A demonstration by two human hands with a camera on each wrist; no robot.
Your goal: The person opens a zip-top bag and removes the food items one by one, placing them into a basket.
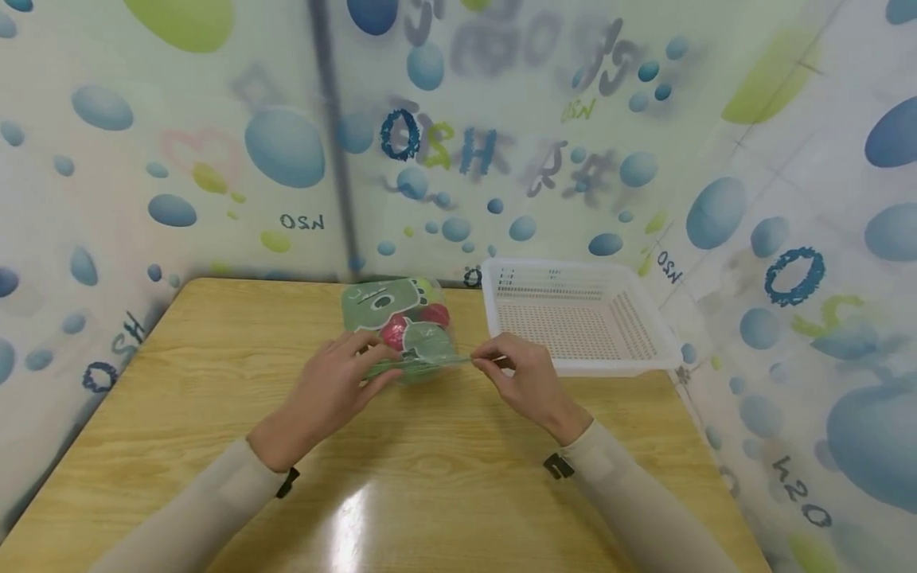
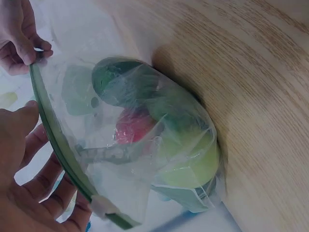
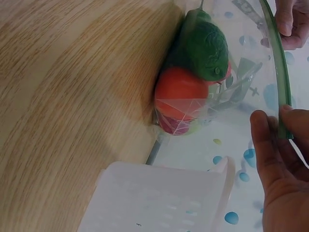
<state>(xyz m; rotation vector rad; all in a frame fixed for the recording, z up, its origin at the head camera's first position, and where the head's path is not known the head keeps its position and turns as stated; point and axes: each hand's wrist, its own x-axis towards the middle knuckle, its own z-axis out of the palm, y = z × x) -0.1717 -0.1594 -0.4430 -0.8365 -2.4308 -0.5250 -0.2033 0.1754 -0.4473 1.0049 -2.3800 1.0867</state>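
Observation:
A clear zip bag (image 1: 423, 344) with a printed cartoon face stands on the wooden table, its green zip strip (image 2: 55, 140) along the edge nearest the person. My left hand (image 1: 331, 391) holds the strip near its left end, with the thumb on one side and the fingers behind. Close by that hand sits a whitish slider (image 2: 100, 206) on the strip. The opposite end is pinched between thumb and fingers of my right hand (image 1: 528, 383). Inside the bag lie a dark green avocado-shaped piece (image 3: 208, 48), an orange-red round piece (image 3: 179, 92) and a light green one (image 2: 188, 162).
A white perforated plastic basket (image 1: 573, 368) stands at the back right of the wooden table (image 1: 430, 477), just beyond the right hand. Walls with printed blue and green dots (image 1: 285, 147) enclose the table at the back and sides.

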